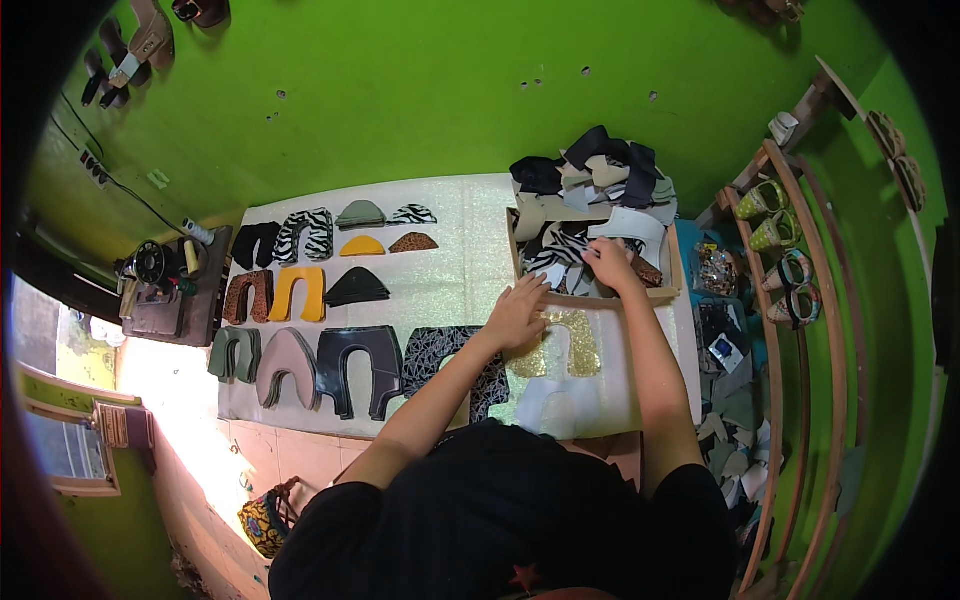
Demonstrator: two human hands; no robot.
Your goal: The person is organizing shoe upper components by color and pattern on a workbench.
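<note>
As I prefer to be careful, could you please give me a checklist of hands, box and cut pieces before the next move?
1. Right hand at the box: ok, it reaches among the loose pieces.
2. Right hand's grip: cannot tell, the fingers hide it.
3. Box contents sorted: not ok, different colours lie mixed.
4. Gold glitter piece fully visible: not ok, the left hand partly covers it.
5. White arch piece on the table: ok.

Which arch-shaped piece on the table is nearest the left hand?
The glittery gold arch-shaped piece, which the left hand partly hides. The black-and-white patterned one lies under the forearm, the plain white one nearer the person.
</note>
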